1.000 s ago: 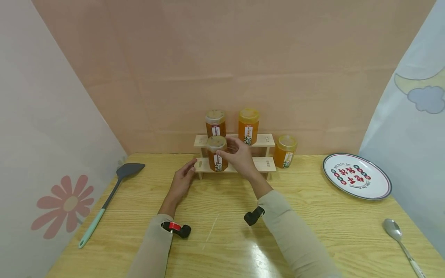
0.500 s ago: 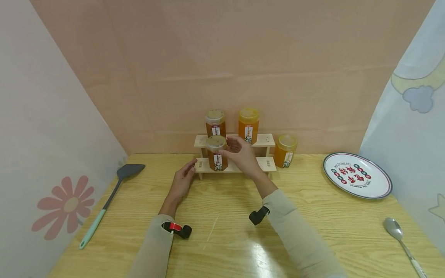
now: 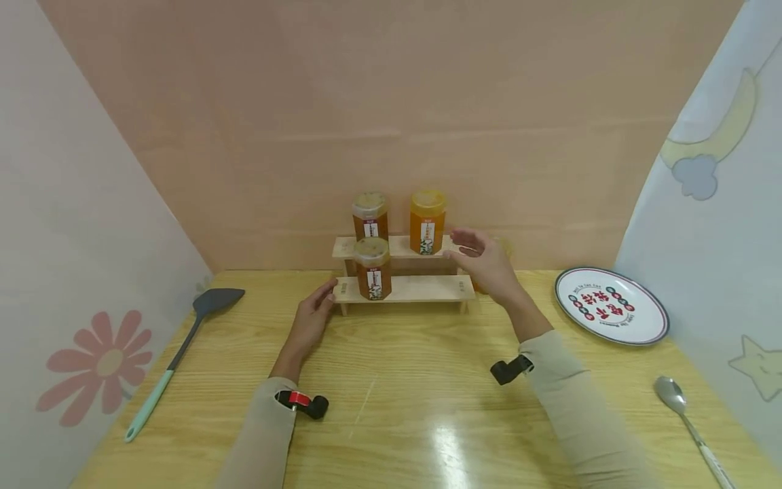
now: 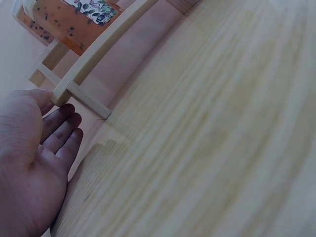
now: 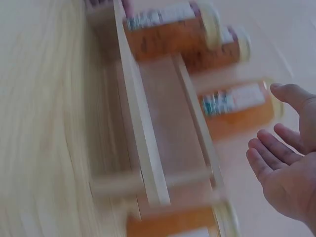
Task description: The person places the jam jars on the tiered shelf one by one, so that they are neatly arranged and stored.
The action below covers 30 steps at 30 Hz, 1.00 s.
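My left hand (image 3: 310,322) touches the left end of the two-step wooden rack (image 3: 421,288), its fingers nearly straight in the left wrist view. On the lower step, toward the left, a dark amber honey jar (image 3: 374,275) stands upright. Behind it, a second dark jar (image 3: 370,221) is on the upper step, with an orange honey jar (image 3: 427,224) to its right. My right hand (image 3: 489,268) holds nothing; its fingers are spread loosely beside the orange jar. It mostly hides another orange jar (image 5: 173,222), which stands at the rack's right end.
A spatula (image 3: 183,353) with a mint handle lies on the left of the wooden table (image 3: 391,407). An oval plate (image 3: 635,326) with red lettering is at the right, against the side wall, and a metal spoon (image 3: 672,394) lies nearer. A peach backdrop stands behind the rack.
My right hand has let go of the dark jar on the lower step and moved right, over the jar at the rack's end. The left hand has stayed at the rack.
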Tool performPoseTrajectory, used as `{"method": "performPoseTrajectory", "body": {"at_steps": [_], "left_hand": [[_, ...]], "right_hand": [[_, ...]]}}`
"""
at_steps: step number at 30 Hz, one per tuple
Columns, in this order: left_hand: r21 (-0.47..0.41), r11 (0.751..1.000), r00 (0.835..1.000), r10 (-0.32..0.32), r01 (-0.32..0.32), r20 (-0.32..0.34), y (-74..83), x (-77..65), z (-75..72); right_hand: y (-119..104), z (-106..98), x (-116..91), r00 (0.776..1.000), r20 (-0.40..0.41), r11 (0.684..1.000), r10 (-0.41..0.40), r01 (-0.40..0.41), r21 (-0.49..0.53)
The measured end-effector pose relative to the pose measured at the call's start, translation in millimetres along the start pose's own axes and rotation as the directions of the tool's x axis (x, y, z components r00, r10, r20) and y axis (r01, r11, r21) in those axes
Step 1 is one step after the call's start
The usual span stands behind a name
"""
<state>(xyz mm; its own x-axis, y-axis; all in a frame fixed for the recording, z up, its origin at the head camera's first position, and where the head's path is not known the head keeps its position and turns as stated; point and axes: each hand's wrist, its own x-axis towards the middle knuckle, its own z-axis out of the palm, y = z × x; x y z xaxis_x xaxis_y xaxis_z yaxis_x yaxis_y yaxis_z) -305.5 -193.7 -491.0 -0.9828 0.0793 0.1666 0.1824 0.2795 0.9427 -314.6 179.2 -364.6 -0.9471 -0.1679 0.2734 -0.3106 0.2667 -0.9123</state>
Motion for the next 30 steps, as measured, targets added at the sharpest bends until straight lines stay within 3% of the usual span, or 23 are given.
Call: {"method": "performPoseTrajectory", "body": {"at_steps": [7, 12, 21, 30], "left_hand": [[-0.026, 0.999, 1.0, -0.021, 0.021, 0.012, -3.1, -0.5, -1.3], [-0.017, 1.0, 1.0, -0.024, 0.024, 0.002, -4.4, -0.9, -1.3], [-0.025, 1.0, 1.0, -0.015, 0.016, 0.003, -3.3, -2.3, 1.4], [-0.043, 0.999, 1.0, 0.007, -0.006, 0.02, -0.6, -0.1, 1.2]], "right_hand": [[20.8, -52.0, 1.8, 0.997, -0.069, 0.994, 0.039, -0.046, -0.1], [34.6, -74.2, 1.5, 0.996, -0.065, 0.989, 0.064, -0.072, -0.128], [67.8, -82.3, 4.9, 0.99, -0.025, 0.982, 0.137, -0.139, -0.128], [70.7, -81.1, 1.2, 0.987, -0.07, 0.984, 0.142, -0.149, -0.097]]}}
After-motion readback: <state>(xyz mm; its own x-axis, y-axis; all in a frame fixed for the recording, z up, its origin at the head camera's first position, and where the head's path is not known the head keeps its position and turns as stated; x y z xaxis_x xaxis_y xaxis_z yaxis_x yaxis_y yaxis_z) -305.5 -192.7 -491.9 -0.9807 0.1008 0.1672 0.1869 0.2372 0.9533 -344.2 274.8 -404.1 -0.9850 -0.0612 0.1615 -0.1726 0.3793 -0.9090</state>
